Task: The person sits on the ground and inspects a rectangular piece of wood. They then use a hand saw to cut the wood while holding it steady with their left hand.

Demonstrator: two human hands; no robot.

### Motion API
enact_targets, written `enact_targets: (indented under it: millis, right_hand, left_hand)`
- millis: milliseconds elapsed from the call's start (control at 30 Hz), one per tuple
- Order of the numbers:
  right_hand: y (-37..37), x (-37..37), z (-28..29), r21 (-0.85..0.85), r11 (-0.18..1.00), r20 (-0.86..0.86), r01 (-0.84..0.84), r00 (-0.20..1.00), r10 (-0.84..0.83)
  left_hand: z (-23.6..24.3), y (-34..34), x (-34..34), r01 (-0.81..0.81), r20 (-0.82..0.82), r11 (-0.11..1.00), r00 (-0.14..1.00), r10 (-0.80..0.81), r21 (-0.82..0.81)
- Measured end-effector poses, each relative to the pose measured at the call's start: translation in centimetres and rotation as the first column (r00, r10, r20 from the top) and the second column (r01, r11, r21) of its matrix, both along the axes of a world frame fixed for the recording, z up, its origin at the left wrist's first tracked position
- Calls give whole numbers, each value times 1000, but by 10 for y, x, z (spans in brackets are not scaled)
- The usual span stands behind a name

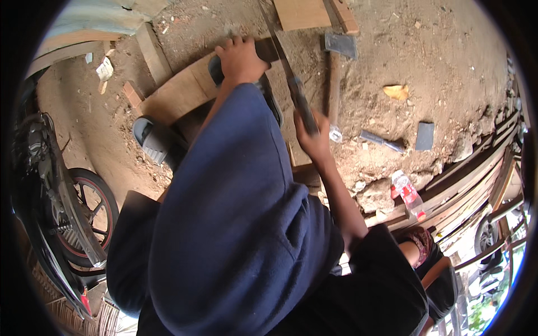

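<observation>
My left hand [242, 60] grips a wooden plank [179, 94] near its far end, fingers bent over the far edge. In my right hand [314, 137] is the dark handle of a handsaw [297, 92], fingers wrapped round it. Its long narrow blade points away from me and crosses the plank's end, just right of my left hand. The teeth cannot be made out. Dark blue cloth [224, 207] hides my left forearm in part and the plank's near side. A grey sandal [148, 140] shows by the plank's left end.
Right of the saw lie a hatchet [334, 84], a chisel [382, 141] and a flat grey block [424, 136] on the dirt. A plastic bottle [408, 193] rests near stacked boards [465, 190]. Wood pieces [302, 14] lie beyond. A motorcycle [61, 207] stands at left.
</observation>
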State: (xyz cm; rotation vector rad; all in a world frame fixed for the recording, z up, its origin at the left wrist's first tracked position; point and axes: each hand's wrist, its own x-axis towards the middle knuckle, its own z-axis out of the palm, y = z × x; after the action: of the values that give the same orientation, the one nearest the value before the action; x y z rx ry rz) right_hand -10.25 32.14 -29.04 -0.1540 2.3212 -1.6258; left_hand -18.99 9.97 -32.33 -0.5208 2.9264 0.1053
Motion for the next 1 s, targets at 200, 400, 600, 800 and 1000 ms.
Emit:
enact_targets:
  millis: [200,400,600,800,1000]
  right_hand:
    - [-20,-20,-5,-5,1000,20,-23,1000,23]
    - [-10,-23,-6,-18,1000,7,-1,1000,1]
    - [-1,-4,-6,-7,999,3,-39,999,39]
    - [-23,-44,6,-40,999,104,17,994,-12]
    - [28,11,-10,22,1000,56,-9,998,8]
  left_hand:
    - [10,4,3,-49,104,998,994,45,37]
    - [8,11,-1,-7,56,1000,998,5,30]
    - [9,4,5,-34,64,994,998,27,106]
    - [33,7,-12,-163,178,953,977,119,256]
    - [22,4,-8,-185,95,950,982,166,250]
